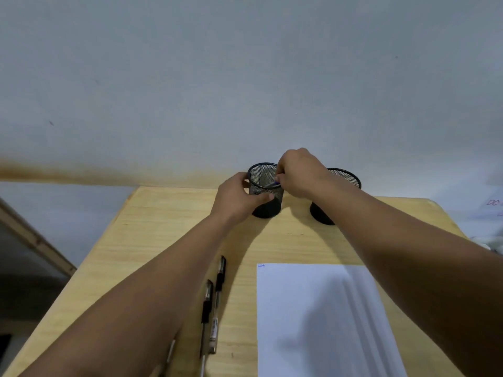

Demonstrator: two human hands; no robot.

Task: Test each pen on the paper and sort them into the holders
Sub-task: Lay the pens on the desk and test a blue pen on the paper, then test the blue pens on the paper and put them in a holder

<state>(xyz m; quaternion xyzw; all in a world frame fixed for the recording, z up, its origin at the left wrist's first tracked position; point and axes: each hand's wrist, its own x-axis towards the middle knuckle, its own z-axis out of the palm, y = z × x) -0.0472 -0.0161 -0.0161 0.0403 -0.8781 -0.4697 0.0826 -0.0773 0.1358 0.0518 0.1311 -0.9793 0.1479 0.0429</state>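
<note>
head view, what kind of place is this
Probably a plain desk in an office or study room: a wooden table pushed against a bare wall, with mesh pen holders, pens and white paper.

Right holder [343, 177]: mostly hidden behind right forearm; only part of rim and base visible; contents not visible.
Pen in right hand [298, 172]: only a short blue-tinted stretch [273, 183] shows at the left holder [265, 190] rim; remainder covered by fingers.
Third pen [171, 351]: largely hidden under left forearm, colour not determinable.
Paper [313, 322]: cut by bottom edge; small blue mark at top-left corner too small to read.
Red writing at right edge: cut off, blurred, illegible.
</note>
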